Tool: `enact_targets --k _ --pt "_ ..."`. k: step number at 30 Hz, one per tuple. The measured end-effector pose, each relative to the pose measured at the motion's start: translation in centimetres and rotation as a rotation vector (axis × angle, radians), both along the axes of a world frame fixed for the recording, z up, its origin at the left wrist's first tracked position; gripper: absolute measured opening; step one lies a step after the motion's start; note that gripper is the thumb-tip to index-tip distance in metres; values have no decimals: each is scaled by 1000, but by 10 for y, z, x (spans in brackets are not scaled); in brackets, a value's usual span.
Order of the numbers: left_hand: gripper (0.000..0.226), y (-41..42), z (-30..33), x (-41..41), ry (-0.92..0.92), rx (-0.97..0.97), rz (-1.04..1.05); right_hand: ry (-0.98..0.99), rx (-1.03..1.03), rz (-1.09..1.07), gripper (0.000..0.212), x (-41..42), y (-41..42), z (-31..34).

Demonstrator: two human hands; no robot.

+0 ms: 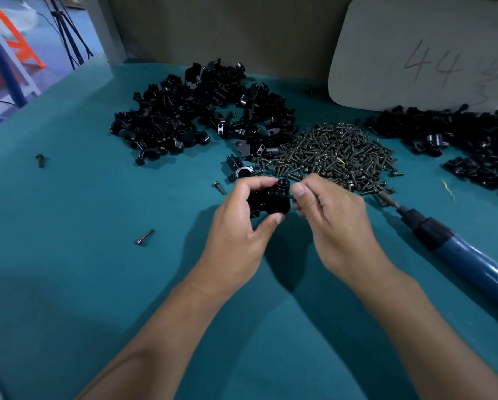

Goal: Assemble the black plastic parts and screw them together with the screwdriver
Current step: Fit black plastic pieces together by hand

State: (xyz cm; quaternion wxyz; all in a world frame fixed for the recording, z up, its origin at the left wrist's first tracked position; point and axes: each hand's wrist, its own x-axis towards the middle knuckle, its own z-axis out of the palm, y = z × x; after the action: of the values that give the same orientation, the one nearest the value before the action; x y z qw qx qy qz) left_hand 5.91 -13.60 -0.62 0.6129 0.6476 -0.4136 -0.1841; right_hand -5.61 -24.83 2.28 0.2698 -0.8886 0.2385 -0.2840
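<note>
Left hand [242,215] is wrapped around the black part [268,202], fingers over the top and thumb under it, holding it just above the middle of the tabletop [68,284]. Right hand [328,209] is pinched shut on a screw [293,197], thumb and forefinger feeding it into the part's right side. The part looks light and rigid, hard plastic with smooth faces, so it could twist in the grip; best held across its broad body, as here, with the screw hole left clear. The screw is tiny and easy to drop, so a fingertip pinch near the head suits it. Just beyond the hands lies the screw pile [334,154]. The screwdriver [450,249] lies towards the right edge, untouched. Heaps of black parts [196,116] sit towards the far edge.
</note>
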Motion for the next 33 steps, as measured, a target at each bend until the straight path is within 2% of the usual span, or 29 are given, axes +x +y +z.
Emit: enact_targets --k 2,5,6,9,12,15,17,19,21,22,25,27,29,31,33 --pt "41 -1 0 1 44 -12 -4 18 51 42 41 -3 -3 4" --pt "41 -1 0 2 81 -21 -8 77 138 136 8 -8 -10 12" --pt "41 -1 0 2 84 -23 -10 87 114 149 5 -9 -12 12" --pt "42 -1 0 0 78 -22 -16 62 29 135 9 -8 -13 15" --pt "42 -1 0 -1 59 -15 -24 84 -2 124 36 -7 -10 11" --pt "42 -2 0 -2 72 -31 -27 97 18 67 44 -6 -6 8" --pt "42 -2 0 -1 92 -45 -23 72 51 74 37 -8 -7 10" --pt "43 -2 0 1 109 -53 -27 65 111 117 17 -9 -9 13" --pt "42 -2 0 1 110 -50 -35 54 78 138 7 -10 -12 16" --pt "41 -2 0 0 103 -45 -36 50 53 126 8 -10 -12 15" --pt "42 -2 -1 -3 74 -38 -47 74 75 62 34 -8 -9 16" --pt "41 -3 -1 -3 83 -46 -41 68 99 51 41 -9 -8 18" --pt "41 -3 -1 0 113 -64 -30 56 119 68 30 -10 -8 21" --pt "41 -2 -1 2 124 -62 -30 65 140 102 9 -11 -11 22" --pt "41 -2 -1 1 109 -53 -36 60 122 111 10 -11 -12 21"
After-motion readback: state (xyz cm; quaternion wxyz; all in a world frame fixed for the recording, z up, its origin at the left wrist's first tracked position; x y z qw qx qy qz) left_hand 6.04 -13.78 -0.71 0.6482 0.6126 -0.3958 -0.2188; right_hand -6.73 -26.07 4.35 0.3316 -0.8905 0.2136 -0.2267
